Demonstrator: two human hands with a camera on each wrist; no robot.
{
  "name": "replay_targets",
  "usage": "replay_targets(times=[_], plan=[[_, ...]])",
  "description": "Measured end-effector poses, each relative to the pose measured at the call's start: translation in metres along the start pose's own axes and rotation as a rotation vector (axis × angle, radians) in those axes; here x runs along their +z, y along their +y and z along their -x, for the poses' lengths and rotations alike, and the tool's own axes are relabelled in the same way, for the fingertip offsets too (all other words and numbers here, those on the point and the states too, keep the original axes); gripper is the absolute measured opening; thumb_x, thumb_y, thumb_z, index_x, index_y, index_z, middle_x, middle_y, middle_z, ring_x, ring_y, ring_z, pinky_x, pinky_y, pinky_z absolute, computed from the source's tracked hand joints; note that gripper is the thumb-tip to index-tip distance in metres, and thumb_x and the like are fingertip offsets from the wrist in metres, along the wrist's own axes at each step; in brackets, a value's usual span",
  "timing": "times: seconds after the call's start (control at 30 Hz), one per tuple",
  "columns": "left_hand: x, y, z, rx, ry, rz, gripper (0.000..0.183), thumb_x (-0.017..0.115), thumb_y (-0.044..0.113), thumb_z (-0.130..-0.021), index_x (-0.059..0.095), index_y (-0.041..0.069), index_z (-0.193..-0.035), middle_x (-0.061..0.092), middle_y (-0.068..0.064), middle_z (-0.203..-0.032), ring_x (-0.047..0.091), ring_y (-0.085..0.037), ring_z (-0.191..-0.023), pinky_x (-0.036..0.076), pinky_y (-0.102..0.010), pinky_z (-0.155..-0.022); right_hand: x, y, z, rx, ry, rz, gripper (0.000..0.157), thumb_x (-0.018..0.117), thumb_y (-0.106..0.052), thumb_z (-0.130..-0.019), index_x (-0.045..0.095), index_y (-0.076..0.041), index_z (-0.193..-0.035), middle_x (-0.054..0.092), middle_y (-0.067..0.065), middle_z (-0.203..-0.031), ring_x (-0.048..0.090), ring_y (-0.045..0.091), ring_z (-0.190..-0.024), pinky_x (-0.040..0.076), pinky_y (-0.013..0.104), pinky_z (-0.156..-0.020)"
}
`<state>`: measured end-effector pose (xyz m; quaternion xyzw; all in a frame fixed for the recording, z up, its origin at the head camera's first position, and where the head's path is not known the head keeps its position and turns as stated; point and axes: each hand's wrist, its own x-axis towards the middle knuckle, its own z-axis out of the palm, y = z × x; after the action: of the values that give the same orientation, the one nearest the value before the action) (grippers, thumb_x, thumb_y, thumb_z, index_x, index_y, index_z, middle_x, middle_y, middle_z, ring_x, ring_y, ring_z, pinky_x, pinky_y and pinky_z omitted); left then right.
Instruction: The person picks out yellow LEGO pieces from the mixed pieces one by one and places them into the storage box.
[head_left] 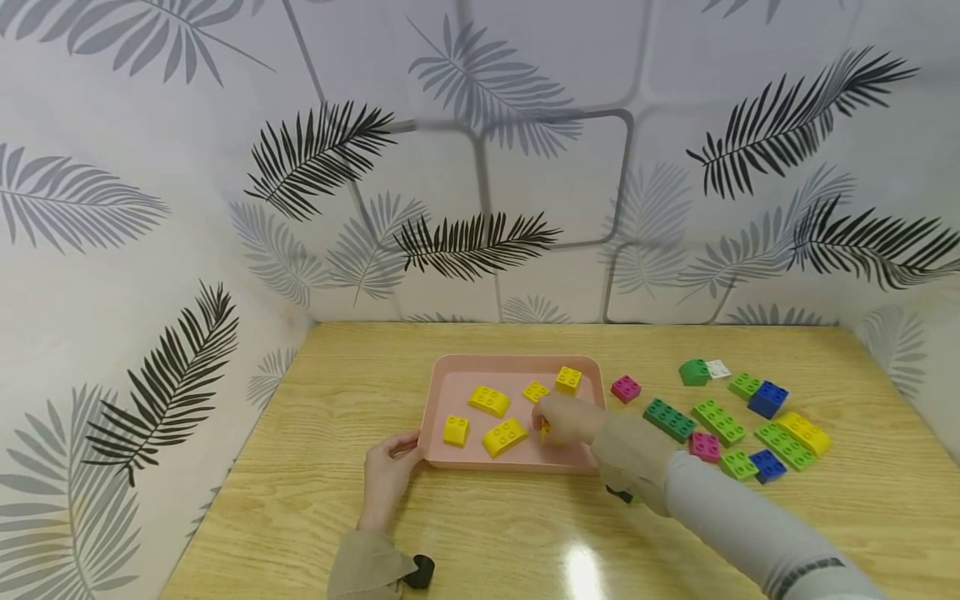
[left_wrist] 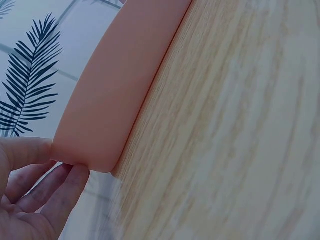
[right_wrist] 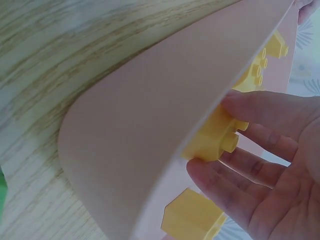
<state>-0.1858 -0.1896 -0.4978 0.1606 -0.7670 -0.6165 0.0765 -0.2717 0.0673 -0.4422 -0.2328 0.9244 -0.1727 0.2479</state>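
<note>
A shallow pink tray (head_left: 480,463) lies on the table with several yellow toy building bricks (head_left: 489,401) inside it. My left hand (head_left: 390,473) holds the tray's near left corner; in the left wrist view its thumb and fingertips grip the corner of the pink wall (left_wrist: 110,95). Over the right part of the tray, my right hand (head_left: 566,419) pinches a yellow brick. The right wrist view shows this studded yellow brick (right_wrist: 212,135) between thumb and fingers, partly hidden by the tray's wall. Near that hand lie a square yellow brick (head_left: 536,392) and a taller yellow brick (head_left: 568,380).
Right of the tray lie several loose bricks: a dark green brick (head_left: 670,420), a light green brick (head_left: 718,422), a pink brick (head_left: 626,388), a blue brick (head_left: 768,399), a yellow brick (head_left: 804,432) and a white piece (head_left: 717,369). A patterned wall (head_left: 555,283) stands behind the wooden table (head_left: 360,358).
</note>
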Motion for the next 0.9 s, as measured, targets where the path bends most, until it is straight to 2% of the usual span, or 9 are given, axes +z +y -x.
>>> replay_targets(times=[0.17, 0.3, 0.43, 0.53, 0.67, 0.77, 0.9], plan=[[0.000, 0.001, 0.000, 0.002, -0.003, -0.002, 0.026, 0.065, -0.001, -0.081, 0.064, -0.008, -0.106, 0.062, -0.023, -0.106, 0.064, -0.026, -0.091, 0.054, -0.025, -0.074, 0.001, 0.003, -0.001, -0.042, 0.017, 0.022, 0.021, 0.068, 0.000, -0.078, 0.066, -0.009, -0.097, 0.061, 0.002, -0.098, 0.052, 0.019, -0.088, 0.045, 0.038, -0.091], [0.000, 0.002, 0.001, -0.004, -0.005, -0.004, 0.027, 0.065, 0.000, -0.081, 0.064, -0.008, -0.106, 0.062, -0.023, -0.107, 0.064, -0.027, -0.092, 0.054, -0.026, -0.075, -0.001, 0.003, 0.001, -0.052, 0.053, 0.020, 0.025, 0.061, -0.007, -0.086, 0.063, -0.011, -0.110, 0.059, 0.008, -0.115, 0.053, 0.023, -0.105, 0.041, 0.042, -0.097], [0.000, 0.003, 0.001, -0.001, -0.007, -0.007, 0.027, 0.065, 0.000, -0.081, 0.063, -0.009, -0.107, 0.062, -0.024, -0.107, 0.064, -0.028, -0.092, 0.054, -0.026, -0.074, -0.005, 0.001, 0.002, -0.033, 0.118, 0.004, 0.036, 0.051, -0.029, -0.093, 0.055, -0.017, -0.126, 0.047, 0.008, -0.134, 0.049, 0.025, -0.116, 0.036, 0.048, -0.100], [0.000, 0.002, 0.000, 0.005, -0.003, -0.004, 0.027, 0.065, -0.001, -0.081, 0.064, -0.009, -0.106, 0.062, -0.024, -0.106, 0.064, -0.027, -0.092, 0.054, -0.025, -0.074, -0.010, 0.004, 0.003, -0.059, 0.177, 0.004, 0.049, 0.055, -0.041, -0.088, 0.047, -0.022, -0.133, 0.042, 0.006, -0.138, 0.053, 0.023, -0.109, 0.041, 0.048, -0.095], [0.000, 0.001, -0.001, 0.010, -0.001, -0.001, 0.026, 0.065, -0.001, -0.080, 0.064, -0.009, -0.106, 0.063, -0.024, -0.105, 0.064, -0.027, -0.091, 0.054, -0.024, -0.073, -0.019, 0.010, 0.009, -0.183, 0.280, 0.078, 0.064, 0.063, -0.040, -0.083, 0.039, -0.021, -0.139, 0.036, 0.008, -0.142, 0.045, 0.027, -0.120, 0.036, 0.049, -0.100], [0.000, 0.001, -0.001, 0.012, -0.002, -0.005, 0.027, 0.065, -0.001, -0.080, 0.064, -0.009, -0.106, 0.063, -0.024, -0.105, 0.064, -0.027, -0.091, 0.054, -0.023, -0.072, -0.023, 0.018, 0.013, -0.265, 0.362, 0.155, 0.068, 0.063, -0.038, -0.084, 0.033, -0.020, -0.142, 0.028, 0.012, -0.146, 0.028, 0.032, -0.132, 0.023, 0.053, -0.107], [0.000, 0.000, -0.001, 0.009, -0.006, -0.005, 0.027, 0.066, 0.000, -0.081, 0.064, -0.009, -0.106, 0.063, -0.023, -0.105, 0.064, -0.026, -0.091, 0.054, -0.023, -0.072, -0.027, 0.028, 0.018, -0.282, 0.448, 0.215, 0.070, 0.062, -0.039, -0.084, 0.030, -0.020, -0.143, 0.023, 0.015, -0.148, 0.021, 0.034, -0.134, 0.017, 0.055, -0.108]])
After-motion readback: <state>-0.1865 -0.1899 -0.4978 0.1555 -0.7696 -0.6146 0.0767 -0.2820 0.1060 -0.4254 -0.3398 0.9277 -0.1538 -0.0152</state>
